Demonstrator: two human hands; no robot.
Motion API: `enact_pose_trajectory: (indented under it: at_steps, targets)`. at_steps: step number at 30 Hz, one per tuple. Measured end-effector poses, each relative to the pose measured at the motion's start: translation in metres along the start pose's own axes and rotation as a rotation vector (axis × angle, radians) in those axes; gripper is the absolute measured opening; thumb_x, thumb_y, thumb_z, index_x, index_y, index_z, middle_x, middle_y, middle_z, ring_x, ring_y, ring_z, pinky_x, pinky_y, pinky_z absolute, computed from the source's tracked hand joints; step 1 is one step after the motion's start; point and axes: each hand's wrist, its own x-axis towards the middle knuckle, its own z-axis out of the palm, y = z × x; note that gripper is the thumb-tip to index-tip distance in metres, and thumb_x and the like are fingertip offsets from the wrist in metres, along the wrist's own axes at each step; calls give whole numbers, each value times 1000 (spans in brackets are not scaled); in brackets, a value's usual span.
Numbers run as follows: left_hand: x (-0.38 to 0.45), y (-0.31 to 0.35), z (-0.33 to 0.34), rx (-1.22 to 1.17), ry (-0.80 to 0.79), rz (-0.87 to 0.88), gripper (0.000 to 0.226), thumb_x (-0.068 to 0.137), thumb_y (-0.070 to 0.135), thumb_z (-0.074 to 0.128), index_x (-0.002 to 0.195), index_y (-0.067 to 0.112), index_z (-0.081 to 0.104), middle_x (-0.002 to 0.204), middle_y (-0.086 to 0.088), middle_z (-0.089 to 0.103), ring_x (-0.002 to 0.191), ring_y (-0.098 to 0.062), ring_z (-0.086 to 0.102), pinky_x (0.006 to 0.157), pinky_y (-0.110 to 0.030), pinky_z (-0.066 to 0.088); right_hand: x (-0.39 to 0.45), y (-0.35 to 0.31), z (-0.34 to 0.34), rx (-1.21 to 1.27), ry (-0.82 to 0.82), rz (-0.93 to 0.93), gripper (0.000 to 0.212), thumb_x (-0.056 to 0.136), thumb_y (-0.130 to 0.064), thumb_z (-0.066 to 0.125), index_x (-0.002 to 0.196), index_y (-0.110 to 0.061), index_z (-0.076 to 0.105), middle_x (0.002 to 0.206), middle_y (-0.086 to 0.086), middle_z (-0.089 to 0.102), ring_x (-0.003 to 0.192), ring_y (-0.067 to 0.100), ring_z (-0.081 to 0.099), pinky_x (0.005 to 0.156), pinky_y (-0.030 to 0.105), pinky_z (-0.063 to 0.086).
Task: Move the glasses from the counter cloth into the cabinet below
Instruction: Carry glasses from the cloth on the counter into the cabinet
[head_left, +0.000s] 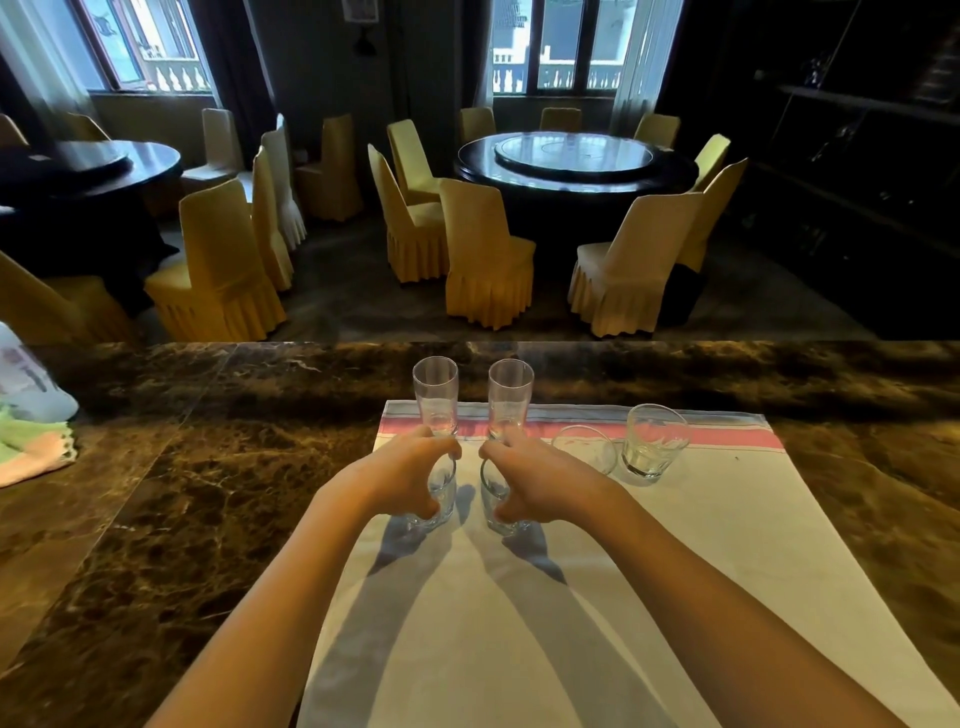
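Observation:
A white cloth (571, 597) with a pink stripe lies on the marble counter. My left hand (410, 475) is wrapped around a short clear glass (441, 499) standing on the cloth. My right hand (540, 480) grips a second short glass (496, 506) beside it. Just behind the hands stand two tall clear glasses, one on the left (435, 395) and one on the right (510, 397). To the right, a short tumbler (584, 449) and a taller faceted tumbler (652, 441) stand on the cloth. The cabinet below is out of view.
The dark marble counter (208, 493) stretches left and right of the cloth. A folded green and pink rag (34, 447) and a plastic bag (26, 384) sit at the far left. Beyond the counter edge are round dining tables (576, 156) and covered chairs.

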Motion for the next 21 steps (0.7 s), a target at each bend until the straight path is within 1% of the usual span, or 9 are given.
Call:
enact_pose_trajectory:
  at_steps: [4,7,12,15,18,21]
  targets:
    - [0,-1,-1,3,-5,11,70,75,20,85,134,30,49,136,2,48,115,-16,48,89,-22,49,1,0,0,14,-5,-2,67,79,-26,82,136,-20,47,132,7,48,104,21,53,84,28,54]
    - [1,-2,-1,5,-6,9,70,74,21,85,133,32,49,137,2,47,115,-16,49,89,-23,50,1,0,1,14,-7,0,70,78,-27,82,138,-21,46,134,7,47,107,21,52,86,29,54]
    - [2,-2,0,21,-7,-5,73,75,22,85,136,34,47,140,2,44,118,-17,47,92,-25,50,-4,1,-4,39,-18,2,81,76,-35,83,144,-24,41,142,6,44,119,23,49,93,34,51]
    - [-1,0,-3,39,-9,-16,78,74,26,85,140,35,44,145,3,40,124,-18,44,97,-29,49,-13,5,-22,107,2,2,82,75,-38,83,144,-26,40,146,3,42,126,23,45,98,38,48]
    - [-3,9,-13,42,53,8,76,77,33,83,141,36,43,149,4,38,130,-19,41,104,-33,45,-27,21,-49,154,23,27,80,76,-41,81,144,-29,41,147,1,41,128,22,44,101,40,46]
    - [-1,29,-25,38,124,36,73,80,42,78,142,37,41,150,3,38,130,-20,41,105,-34,44,-43,44,-76,155,73,104,85,77,-40,80,149,-28,35,154,1,35,137,24,38,108,44,41]
